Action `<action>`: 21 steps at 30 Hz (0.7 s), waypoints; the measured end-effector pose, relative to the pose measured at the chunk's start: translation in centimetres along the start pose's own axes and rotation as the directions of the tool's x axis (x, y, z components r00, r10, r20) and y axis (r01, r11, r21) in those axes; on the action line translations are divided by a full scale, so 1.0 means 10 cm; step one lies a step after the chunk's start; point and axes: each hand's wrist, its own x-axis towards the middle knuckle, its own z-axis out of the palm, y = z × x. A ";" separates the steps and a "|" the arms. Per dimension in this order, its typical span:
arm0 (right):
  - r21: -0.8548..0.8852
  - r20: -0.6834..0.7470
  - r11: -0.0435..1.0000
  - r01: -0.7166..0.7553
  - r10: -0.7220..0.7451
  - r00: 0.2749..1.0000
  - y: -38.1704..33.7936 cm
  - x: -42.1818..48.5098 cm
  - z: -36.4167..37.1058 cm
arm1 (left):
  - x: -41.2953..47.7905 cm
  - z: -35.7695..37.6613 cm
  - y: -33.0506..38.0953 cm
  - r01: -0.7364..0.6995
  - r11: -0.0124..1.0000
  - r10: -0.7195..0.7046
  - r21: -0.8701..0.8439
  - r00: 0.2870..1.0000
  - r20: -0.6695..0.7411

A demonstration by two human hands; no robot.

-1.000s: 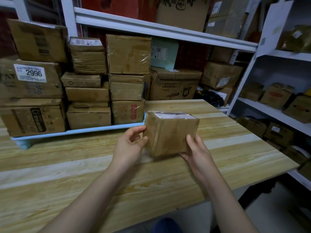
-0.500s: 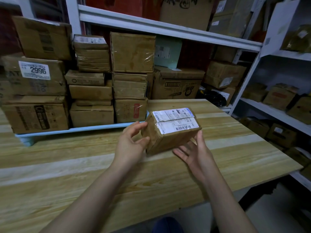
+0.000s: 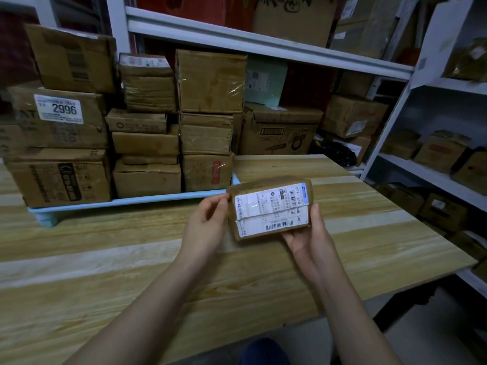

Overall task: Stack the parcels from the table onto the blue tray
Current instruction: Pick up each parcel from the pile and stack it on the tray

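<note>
A small brown taped parcel (image 3: pixel 268 206) is held up off the wooden table, its white shipping label tilted toward me. My left hand (image 3: pixel 208 227) pinches its left edge with thumb and fingers. My right hand (image 3: pixel 311 233) cups it from below and at the right edge. Behind and to the left, the light blue tray (image 3: pixel 126 202) stands on the table, loaded with several stacked cardboard parcels (image 3: pixel 205 80) in columns. The held parcel hangs just in front of the tray's right end.
The wooden table (image 3: pixel 131 272) stretches left and toward me; its right edge drops off near white metal shelving (image 3: pixel 390 125) filled with more boxes. A white shelf beam (image 3: pixel 263 46) runs above the tray stack. Large boxes (image 3: pixel 279 133) stand behind the table.
The parcel has been lifted from the table and tipped back, so its labelled top now faces me. My right hand slid under it; my left moved to its left edge.
</note>
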 end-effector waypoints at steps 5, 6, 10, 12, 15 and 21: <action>-0.060 -0.009 0.998 0.000 0.000 1.000 0.01 0.00 -0.03 | -0.04 0.01 0.05 0.011 1.000 -0.011 -0.024 1.000 -0.003; -0.077 -0.005 0.997 -0.001 0.001 1.000 0.01 0.01 -0.03 | -0.05 0.01 0.06 0.009 1.000 -0.009 -0.030 1.000 -0.001; -0.126 0.020 0.992 0.013 -0.010 1.000 0.01 -0.01 -0.01 | -0.07 0.02 0.06 -0.027 0.999 0.027 -0.019 0.999 -0.017; -0.134 0.024 0.991 0.024 -0.021 1.000 0.01 -0.02 -0.01 | -0.05 0.02 0.04 -0.022 1.000 0.021 -0.019 1.000 -0.016; -0.122 0.047 0.992 0.014 -0.008 0.999 0.00 -0.02 -0.03 | -0.04 -0.01 0.02 -0.012 1.000 0.012 -0.011 1.000 -0.007; -0.112 0.086 0.993 -0.034 0.044 0.995 -0.01 -0.03 -0.03 | -0.05 -0.03 0.06 -0.054 0.999 0.054 -0.005 0.998 -0.015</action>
